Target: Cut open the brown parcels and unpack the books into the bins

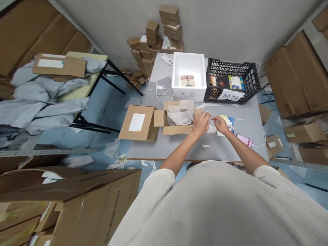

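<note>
An open cardboard box (176,130) stands on the grey table (164,150), with crumpled whitish paper (178,117) inside. At its right flap is my left hand (201,123), fingers bent and pressed together; what they grip, if anything, is too small to tell. Close beside it, my right hand (220,125) has thumb and forefinger pinched, also on something I cannot make out. A blue and yellow book (230,123) lies partly beneath my right hand. To the left of the open box sits a closed cardboard box with a white label (136,122).
A white foam box (189,94) holding a book and a black crate (233,97) with books stand at the table's back. A phone (244,140) with a cable lies at right. Stacked cartons (170,32) rise behind; grey bags (46,102) cover the left table.
</note>
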